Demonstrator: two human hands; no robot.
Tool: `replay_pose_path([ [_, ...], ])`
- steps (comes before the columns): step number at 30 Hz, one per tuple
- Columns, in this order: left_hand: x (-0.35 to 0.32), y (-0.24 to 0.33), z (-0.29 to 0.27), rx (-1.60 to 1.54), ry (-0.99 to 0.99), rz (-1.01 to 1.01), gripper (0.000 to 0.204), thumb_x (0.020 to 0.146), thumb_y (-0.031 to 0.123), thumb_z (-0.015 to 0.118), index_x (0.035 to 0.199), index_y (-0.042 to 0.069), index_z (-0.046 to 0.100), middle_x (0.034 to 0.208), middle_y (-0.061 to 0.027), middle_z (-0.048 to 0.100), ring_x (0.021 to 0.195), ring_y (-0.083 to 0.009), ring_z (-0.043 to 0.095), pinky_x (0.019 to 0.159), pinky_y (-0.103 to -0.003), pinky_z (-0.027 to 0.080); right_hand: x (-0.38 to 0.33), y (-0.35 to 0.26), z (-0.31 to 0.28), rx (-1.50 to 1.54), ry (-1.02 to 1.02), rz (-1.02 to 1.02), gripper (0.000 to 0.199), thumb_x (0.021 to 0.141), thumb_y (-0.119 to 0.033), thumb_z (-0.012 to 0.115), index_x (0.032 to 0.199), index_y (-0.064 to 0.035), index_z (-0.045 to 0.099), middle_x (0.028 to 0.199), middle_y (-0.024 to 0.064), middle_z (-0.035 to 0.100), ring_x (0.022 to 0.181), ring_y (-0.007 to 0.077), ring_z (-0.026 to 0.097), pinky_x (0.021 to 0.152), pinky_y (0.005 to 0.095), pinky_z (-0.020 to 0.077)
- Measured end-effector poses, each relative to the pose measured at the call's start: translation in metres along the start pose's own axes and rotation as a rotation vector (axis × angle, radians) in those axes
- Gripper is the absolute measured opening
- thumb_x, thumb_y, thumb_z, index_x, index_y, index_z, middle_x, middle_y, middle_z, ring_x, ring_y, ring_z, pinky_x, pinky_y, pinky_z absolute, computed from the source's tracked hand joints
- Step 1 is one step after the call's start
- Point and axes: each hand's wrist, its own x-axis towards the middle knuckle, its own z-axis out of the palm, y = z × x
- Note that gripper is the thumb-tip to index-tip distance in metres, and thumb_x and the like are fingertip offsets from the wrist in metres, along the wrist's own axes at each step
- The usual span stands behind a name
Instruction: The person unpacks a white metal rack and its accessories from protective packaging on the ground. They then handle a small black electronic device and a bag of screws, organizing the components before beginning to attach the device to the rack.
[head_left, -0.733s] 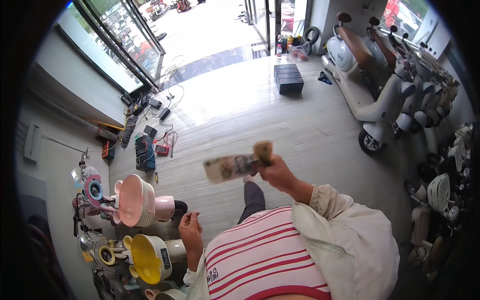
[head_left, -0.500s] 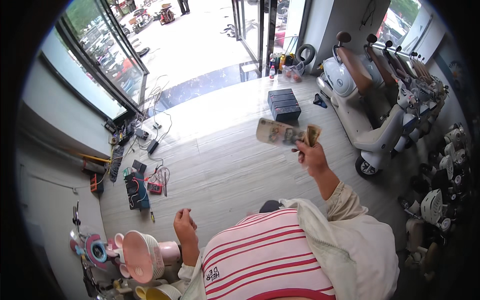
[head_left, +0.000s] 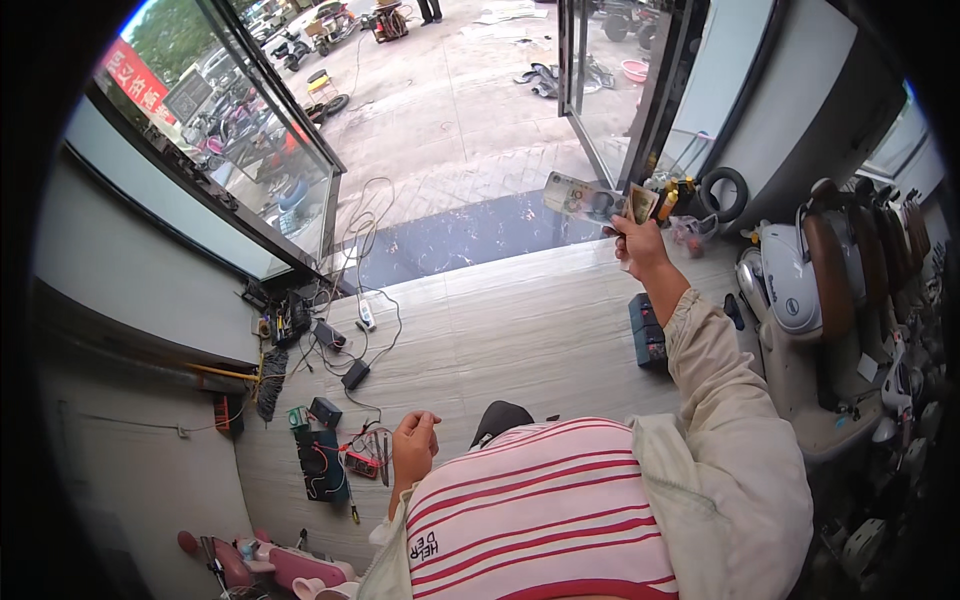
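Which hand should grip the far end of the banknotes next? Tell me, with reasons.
Left, probably. The right hand already pinches the banknotes raised ahead, while the left hand is empty, loosely curled low by the waist.

One head-worn fisheye looks steeply down from above the striped shirt (head_left: 540, 510), facing the doorway; the raised right-hand fingers (head_left: 628, 228) are far, the floor (head_left: 520, 330) below them.

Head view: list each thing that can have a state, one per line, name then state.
Right hand: raised, gripping banknotes.
Banknotes: held up, fanned out flat.
Left hand: low, loosely curled, empty.
Glass door: open.
White scooter: parked, upright.
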Motion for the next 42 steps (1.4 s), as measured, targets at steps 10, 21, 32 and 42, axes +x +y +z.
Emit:
replay_pose_path([
  [10, 0.404, 0.088, 0.002, 0.034, 0.192, -0.122, 0.022, 0.096, 0.021, 0.054, 0.088, 0.001, 0.060, 0.054, 0.0042, 0.042, 0.047, -0.0041, 0.035, 0.044, -0.023, 0.027, 0.429, -0.081, 0.295, -0.206, -0.108, 0.007, 0.009, 0.091, -0.013, 0.061, 0.094, -0.0055, 0.057, 0.078, 0.0076, 0.066, 0.051, 0.0071, 0.042, 0.043, 0.0267, 0.0374],
  [21, 0.838, 0.355, 0.107, 0.169, -0.060, 0.070, 0.021, 0.096, 0.019, 0.057, 0.085, 0.003, 0.062, 0.060, 0.0058, 0.048, 0.052, -0.0016, 0.038, 0.048, -0.021, 0.028, 0.875, -0.174, 0.435, -0.215, -0.016, -0.080, 0.010, 0.091, -0.013, 0.060, 0.092, -0.0032, 0.058, 0.078, 0.0089, 0.067, 0.051, 0.0084, 0.044, 0.042, 0.0274, 0.0375],
  [32, 1.138, 0.456, 0.086, 0.076, 0.177, -0.103, 0.032, 0.101, 0.027, 0.050, 0.087, 0.002, 0.064, 0.059, 0.0041, 0.051, 0.053, -0.0028, 0.043, 0.050, -0.022, 0.034, 1.257, -0.230, 0.711, -0.163, -0.198, -0.028, 0.011, 0.091, -0.012, 0.060, 0.097, -0.0037, 0.057, 0.080, 0.0083, 0.066, 0.053, 0.0077, 0.045, 0.043, 0.0269, 0.0389],
  [42, 1.577, 0.638, 0.140, -0.001, -0.033, -0.038, 0.024, 0.098, 0.016, 0.045, 0.104, 0.002, 0.064, 0.061, 0.0057, 0.045, 0.049, -0.0029, 0.036, 0.046, -0.022, 0.031, 1.607, -0.278, 0.810, -0.197, -0.110, -0.119, 0.012, 0.091, -0.011, 0.058, 0.099, -0.0024, 0.058, 0.079, 0.0082, 0.066, 0.052, 0.0073, 0.043, 0.042, 0.0265, 0.0374],
])
